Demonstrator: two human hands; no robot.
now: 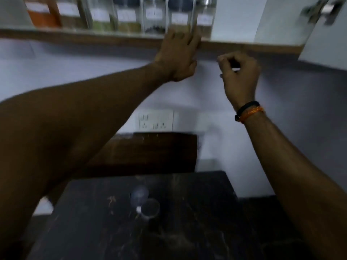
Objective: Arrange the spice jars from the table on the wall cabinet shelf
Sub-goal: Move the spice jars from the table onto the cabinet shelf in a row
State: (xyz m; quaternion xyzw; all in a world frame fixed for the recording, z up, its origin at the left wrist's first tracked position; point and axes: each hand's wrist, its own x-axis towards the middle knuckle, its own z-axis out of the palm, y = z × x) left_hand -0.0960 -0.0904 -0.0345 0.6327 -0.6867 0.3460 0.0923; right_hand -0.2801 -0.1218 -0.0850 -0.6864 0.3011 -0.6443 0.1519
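Up at twelve o'clock, a row of spice jars [120,17] stands on the wall cabinet shelf [93,37]. Each jar has a white label, and the picture is blurry, so the words cannot be read.

The left hand [179,53] reaches up to the shelf edge. Its fingers [193,29] are straight and touch the jar with the dark lid [180,14], near one o'clock. That grip is wide and flat, more a push than a hold. One more jar [205,17] stands just to the right of it.

The right hand [239,72] hangs in the air below the shelf, at about two o'clock. Its fingers are loosely curled and hold nothing. A black and orange wristband [247,111] sits on that wrist.

Down at six o'clock, on the dark bench [197,212], a see-through jar [144,201] waits. It may be two jars side by side, but I cannot tell. So the job looks almost done.

What could go wrong? The jars stand close to the shelf edge. A push that is too hard, or a hand pulled back too fast, could tip one over. It could fall on the bench and break.
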